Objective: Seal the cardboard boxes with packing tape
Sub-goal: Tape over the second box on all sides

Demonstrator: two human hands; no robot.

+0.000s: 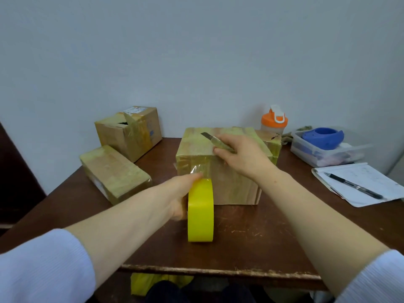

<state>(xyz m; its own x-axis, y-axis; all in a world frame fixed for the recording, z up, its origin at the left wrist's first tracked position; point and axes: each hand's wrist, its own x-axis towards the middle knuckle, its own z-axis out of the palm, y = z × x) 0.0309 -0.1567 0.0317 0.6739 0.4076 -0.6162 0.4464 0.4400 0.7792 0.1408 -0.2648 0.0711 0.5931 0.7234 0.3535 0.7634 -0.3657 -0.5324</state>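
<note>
A large cardboard box (pixel 231 184) wrapped in yellowish tape stands in the middle of the brown table (pixel 240 243). My left hand (pixel 178 193) grips a yellow tape roll (pixel 200 212) held on edge against the box's front face; a clear strip runs from the roll up onto the box. My right hand (pixel 242 157) rests on the box's top front edge and holds a utility knife (pixel 215 141), blade extended and pointing away to the left.
Two more taped boxes sit at the left: a flat one (pixel 114 172) and a taller one (pixel 131 132) behind it. An orange-lidded bottle (pixel 274 121), a plastic tub (pixel 328 154) with a blue tape dispenser (pixel 323 136), and a notepad (pixel 369 182) with pen (pixel 354 185) lie at the right.
</note>
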